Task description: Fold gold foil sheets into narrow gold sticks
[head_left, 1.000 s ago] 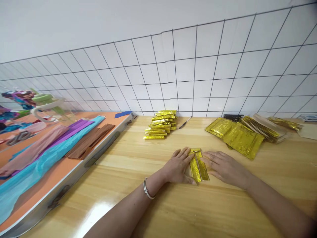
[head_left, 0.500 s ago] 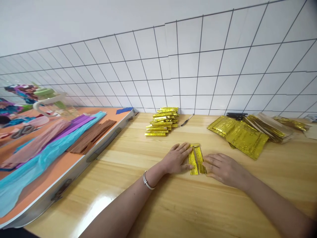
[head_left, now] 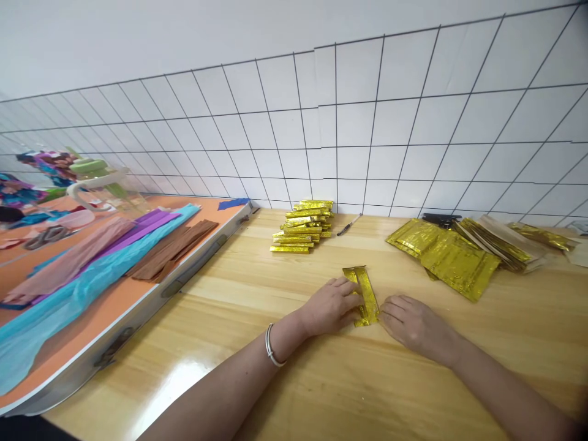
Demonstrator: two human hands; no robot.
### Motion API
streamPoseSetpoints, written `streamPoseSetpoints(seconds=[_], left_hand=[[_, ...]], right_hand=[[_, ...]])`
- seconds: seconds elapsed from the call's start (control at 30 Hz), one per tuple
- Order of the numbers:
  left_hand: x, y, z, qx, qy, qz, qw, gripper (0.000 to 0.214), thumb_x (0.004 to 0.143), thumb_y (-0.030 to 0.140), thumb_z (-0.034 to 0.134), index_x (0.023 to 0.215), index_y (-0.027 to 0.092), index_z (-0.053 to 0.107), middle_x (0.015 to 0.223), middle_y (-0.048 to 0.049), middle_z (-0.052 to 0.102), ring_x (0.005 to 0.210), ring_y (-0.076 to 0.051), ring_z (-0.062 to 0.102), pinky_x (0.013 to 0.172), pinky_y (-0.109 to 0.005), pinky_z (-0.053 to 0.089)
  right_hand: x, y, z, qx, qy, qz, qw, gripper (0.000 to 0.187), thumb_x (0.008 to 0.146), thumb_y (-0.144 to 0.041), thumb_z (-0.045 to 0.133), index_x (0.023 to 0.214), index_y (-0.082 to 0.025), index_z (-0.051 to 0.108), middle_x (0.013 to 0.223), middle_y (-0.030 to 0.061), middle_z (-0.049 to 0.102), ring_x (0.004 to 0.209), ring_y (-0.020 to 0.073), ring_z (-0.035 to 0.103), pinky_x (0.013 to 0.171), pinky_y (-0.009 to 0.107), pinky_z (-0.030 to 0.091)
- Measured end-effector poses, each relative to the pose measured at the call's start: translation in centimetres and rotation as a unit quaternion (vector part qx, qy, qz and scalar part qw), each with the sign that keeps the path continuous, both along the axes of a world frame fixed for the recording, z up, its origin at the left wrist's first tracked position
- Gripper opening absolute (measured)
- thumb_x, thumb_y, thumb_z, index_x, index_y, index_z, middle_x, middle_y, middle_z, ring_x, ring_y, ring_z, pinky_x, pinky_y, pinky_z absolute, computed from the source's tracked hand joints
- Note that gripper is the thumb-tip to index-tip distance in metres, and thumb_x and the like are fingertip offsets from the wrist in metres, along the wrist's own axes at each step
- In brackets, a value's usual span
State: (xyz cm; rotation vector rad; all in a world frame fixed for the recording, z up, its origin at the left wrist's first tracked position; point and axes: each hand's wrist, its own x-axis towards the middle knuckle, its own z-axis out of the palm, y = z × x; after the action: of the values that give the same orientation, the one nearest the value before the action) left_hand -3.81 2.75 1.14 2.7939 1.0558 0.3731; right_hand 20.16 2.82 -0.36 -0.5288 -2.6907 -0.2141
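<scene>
A small piece of gold foil paper (head_left: 366, 291) lies on the wooden table between my hands, with a lengthwise fold standing along its left part. My left hand (head_left: 331, 307), with a silver bangle on its wrist, curls its fingers over the left side of the paper and grips it there. At the lower right edge, my right hand (head_left: 416, 323) has its fingers pressed together on the paper; its thumb is mostly hidden. Behind my hands is a stack of narrow folded gold strips (head_left: 303, 228). To the right, flat gold foil sheets (head_left: 459, 257) overlap one another.
A black pen (head_left: 349, 225) lies beside the strips, and a black clip (head_left: 441, 219) behind the sheets. At left, an orange-topped board (head_left: 193, 252) bears coloured crepe paper (head_left: 105, 275), scissors (head_left: 48, 237) and a clear jug (head_left: 103, 184). A white gridded wall (head_left: 353, 122) closes the back.
My left hand has drawn its fingers in from lying flat to curling over the paper's left side. The left part of the paper is now turned up. My right hand stays at the right edge.
</scene>
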Motion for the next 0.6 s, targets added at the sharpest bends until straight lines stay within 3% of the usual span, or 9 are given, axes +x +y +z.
streamPoseSetpoints(seconds=[0.13,0.23,0.3,0.43,0.6], left_hand=[[0.6,-0.9,0.5,-0.015,0.002,-0.010,1.000,0.020,0.087,0.031,0.043,0.096,0.019,0.057,0.092,-0.0054,0.059,0.088,-0.017,0.052,0.081,-0.030,0.040],[0.9,-1.6,0.9,-0.003,0.035,0.015,0.999,0.020,0.082,0.037,0.051,0.089,0.018,0.054,0.089,-0.0050,0.058,0.084,-0.019,0.052,0.076,-0.030,0.043],[1.1,-2.0,1.0,0.013,0.061,0.013,0.998,0.019,0.085,0.036,0.047,0.086,0.018,0.052,0.088,-0.0047,0.058,0.081,-0.019,0.052,0.073,-0.031,0.044],[1.4,-2.6,0.8,0.041,0.102,-0.008,0.994,0.019,0.091,0.024,0.035,0.084,0.017,0.051,0.083,-0.0062,0.057,0.075,-0.018,0.053,0.064,-0.030,0.045],[1.5,-3.2,0.6,0.048,0.130,-0.022,0.990,0.014,0.088,0.016,0.037,0.088,0.015,0.051,0.083,-0.0090,0.056,0.077,-0.020,0.054,0.057,-0.030,0.046]], right_hand=[[0.0,0.4,-0.5,-0.037,0.004,-0.037,0.999,0.022,0.089,-0.015,0.038,0.080,-0.019,0.058,0.076,0.0052,0.058,0.075,0.0166,0.052,0.068,0.031,0.044],[0.0,0.5,-0.6,-0.044,0.017,-0.039,0.998,0.021,0.089,-0.016,0.039,0.080,-0.019,0.058,0.077,0.0055,0.059,0.076,0.0174,0.053,0.069,0.032,0.045],[0.0,0.6,-0.6,-0.055,0.021,-0.051,0.997,0.021,0.089,-0.017,0.039,0.082,-0.019,0.058,0.077,0.0058,0.059,0.077,0.0179,0.053,0.070,0.033,0.045],[-0.1,0.8,-0.6,-0.108,0.038,-0.081,0.990,0.017,0.089,-0.020,0.040,0.086,-0.019,0.057,0.078,0.0054,0.059,0.077,0.0177,0.054,0.069,0.032,0.045],[-0.1,1.1,-0.8,-0.171,0.096,-0.099,0.976,0.014,0.088,-0.020,0.041,0.084,-0.020,0.055,0.078,0.0041,0.059,0.076,0.0166,0.053,0.069,0.031,0.044]])
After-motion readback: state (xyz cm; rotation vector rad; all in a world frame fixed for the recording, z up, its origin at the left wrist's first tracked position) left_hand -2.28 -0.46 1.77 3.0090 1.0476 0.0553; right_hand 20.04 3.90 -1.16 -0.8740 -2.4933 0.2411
